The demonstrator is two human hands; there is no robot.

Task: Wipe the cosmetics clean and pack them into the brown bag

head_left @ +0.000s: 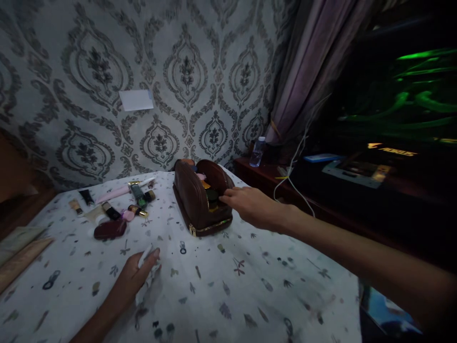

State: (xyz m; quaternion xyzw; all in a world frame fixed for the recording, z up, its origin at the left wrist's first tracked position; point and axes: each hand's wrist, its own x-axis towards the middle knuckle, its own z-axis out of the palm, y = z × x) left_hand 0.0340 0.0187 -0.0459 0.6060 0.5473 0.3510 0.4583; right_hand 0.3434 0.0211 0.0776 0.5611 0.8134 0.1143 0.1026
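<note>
Dim light falls across a counter [264, 305] covered in white printed cloth. Nearest, the left hand [131, 275] has its grip closed on a slim white item [144, 256], too blurred to identify. Farther in, the right hand [246, 202] reaches to the open mouth of a brown bag [189, 197], fingertips at its right side; whether that grip pinches anything, I cannot tell. The bag stands upright on the counter, several small things showing inside. To its left lie cosmetics, among them a dark red case [110, 229], a green bottle [137, 195] and a long pink item [113, 193]. Beyond, right of the bag, stands a clear bottle [257, 153] with a white cap. Farthest back are damask-patterned wallpaper [186, 71] and a mauve curtain [303, 71].
</note>
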